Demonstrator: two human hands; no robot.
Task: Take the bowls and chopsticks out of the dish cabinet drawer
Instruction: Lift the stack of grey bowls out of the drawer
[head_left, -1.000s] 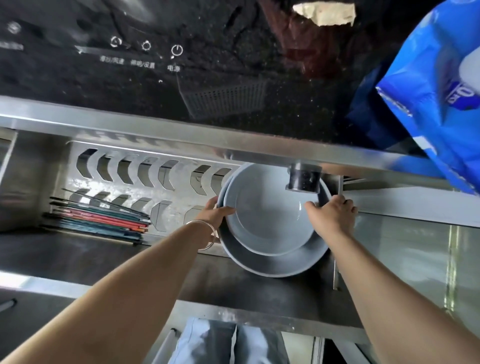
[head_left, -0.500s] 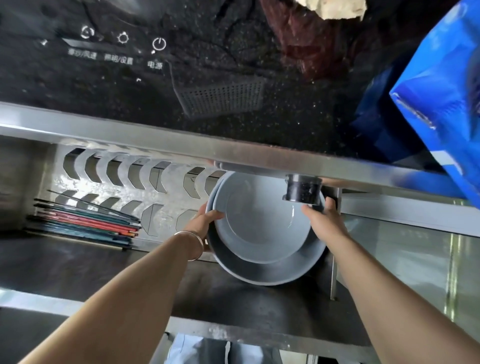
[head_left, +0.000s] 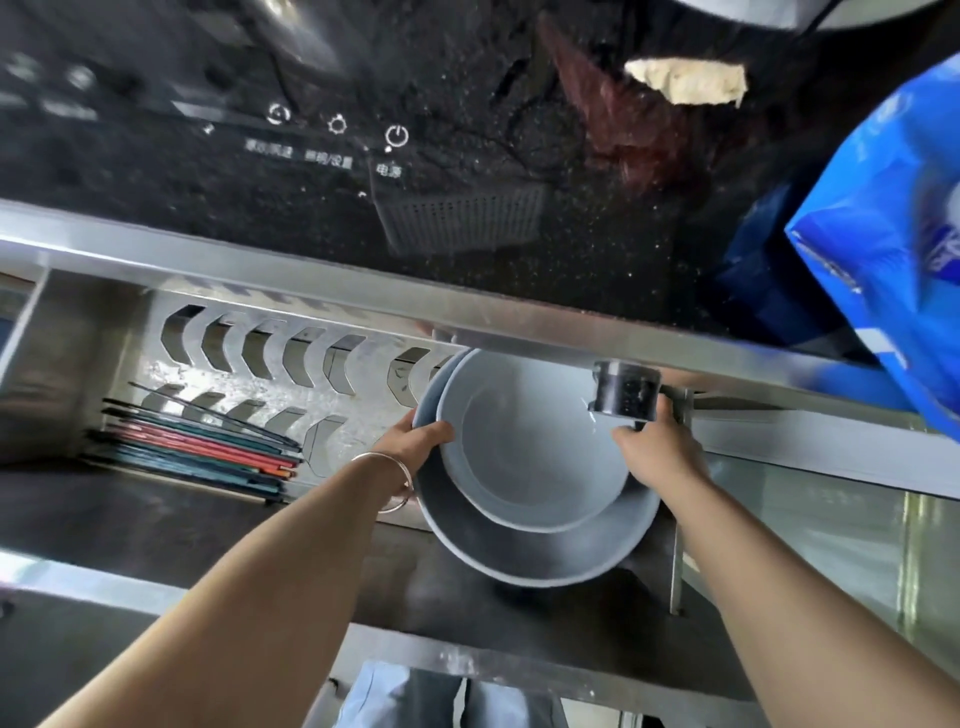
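Two grey bowls are nested in the open dish cabinet drawer (head_left: 156, 525): a smaller bowl (head_left: 535, 447) sits inside a larger one (head_left: 540, 556). My left hand (head_left: 415, 441) grips their left rims, thumb over the edge. My right hand (head_left: 657, 449) holds the right rims, just under a small black cylinder (head_left: 626, 389) fixed below the counter edge. A bundle of coloured chopsticks (head_left: 202, 452) lies flat at the drawer's left, apart from both hands.
A slotted metal plate rack (head_left: 291, 358) stands behind the bowls. Above runs the steel counter edge (head_left: 311, 280) and a black glass cooktop (head_left: 337, 150) with touch controls. A blue plastic bag (head_left: 883, 234) hangs at the right. The drawer's front rail (head_left: 467, 660) is near me.
The bowls have lifted and tilted slightly toward me in both hands. The view has shifted, so the whole scene sits a little further right.
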